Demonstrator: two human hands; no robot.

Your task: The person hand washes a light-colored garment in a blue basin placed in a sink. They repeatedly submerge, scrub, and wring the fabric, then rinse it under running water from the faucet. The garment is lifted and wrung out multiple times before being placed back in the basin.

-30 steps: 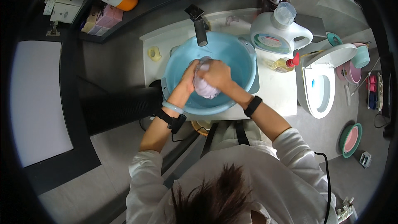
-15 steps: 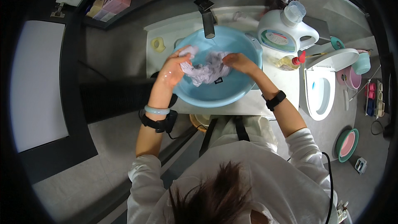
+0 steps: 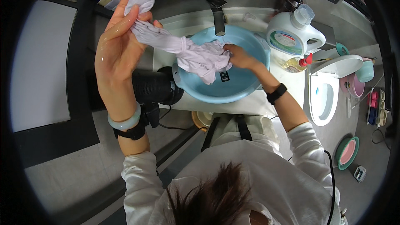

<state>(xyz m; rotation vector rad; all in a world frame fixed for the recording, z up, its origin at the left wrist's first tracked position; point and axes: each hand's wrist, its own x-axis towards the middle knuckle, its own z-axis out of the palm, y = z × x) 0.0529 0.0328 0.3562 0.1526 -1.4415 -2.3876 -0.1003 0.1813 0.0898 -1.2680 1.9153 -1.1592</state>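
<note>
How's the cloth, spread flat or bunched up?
Bunched up: the pale cloth shows crumpled folds between the left hand and right hand.

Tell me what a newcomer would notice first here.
Likely the pale lilac cloth, held from the bare left hand at upper left to the bare right hand above the round light-blue plastic basin. Next, the big white plastic handled bottle standing right of the basin.

Bathroom, apparently domestic: toilet [image 3: 321, 121] with lid [image 3: 341, 64] raised at right; dark faucet [image 3: 219, 21] over a light-blue basin [image 3: 231, 99] on a white counter [image 3: 291, 87]. Also there: white detergent jug [image 3: 287, 37], red-topped pump bottle [image 3: 295, 63]. Nested green and pink basins [image 3: 347, 153] farther right; grey tiled floor [image 3: 85, 152].
</note>
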